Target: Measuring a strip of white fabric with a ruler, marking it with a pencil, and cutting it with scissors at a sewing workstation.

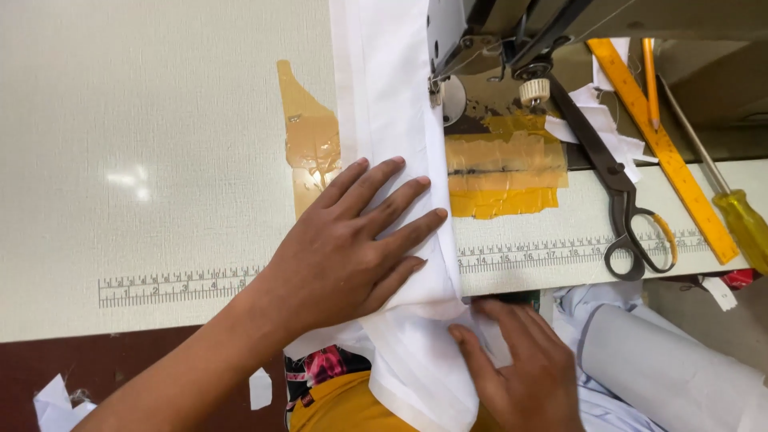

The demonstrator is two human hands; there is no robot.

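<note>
Feeding step: white fabric strip [396, 120] runs centre frame to sewing machine [480, 40]; left hand [344, 256] fingers spread flat on it; right hand [520, 368] pinches fold at bench [160, 160] edge, lower right; next needs steady, straight guiding.

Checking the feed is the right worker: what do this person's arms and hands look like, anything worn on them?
Both are bare. The left hand and its forearm show no sleeve, glove, ring or watch. The right hand is likewise ungloved and ringless; its wrist is out of frame.
</note>
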